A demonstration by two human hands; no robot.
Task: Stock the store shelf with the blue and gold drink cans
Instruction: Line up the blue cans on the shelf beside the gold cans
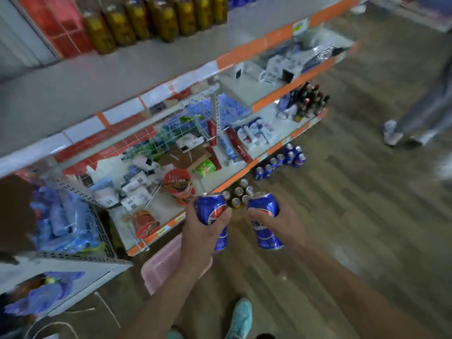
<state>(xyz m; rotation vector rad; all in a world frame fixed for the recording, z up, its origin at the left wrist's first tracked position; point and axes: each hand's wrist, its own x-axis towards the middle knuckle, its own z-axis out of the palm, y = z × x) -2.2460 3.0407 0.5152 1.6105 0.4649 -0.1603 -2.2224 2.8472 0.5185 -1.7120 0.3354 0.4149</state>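
Store aisle with wood-look floor (354, 216); orange-edged shelf (244, 53) at left holds mixed goods. Left hand (203, 231) grips two blue cans (210, 207). Gold cans (238, 194) stand on the floor between the hands. Right hand (281, 223) grips two more blue cans (265, 204). Floor row of blue cans (281, 160) sits beside the shelf base.

Shop: stocked shelves (73, 94), orange price strips (239, 55), bottle rows (151, 18).

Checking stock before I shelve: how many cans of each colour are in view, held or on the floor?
Held blue cans: 4
Floor blue cans: about 8
Gold cans: 6 visible, more may be hidden behind the hands
Total: about 18
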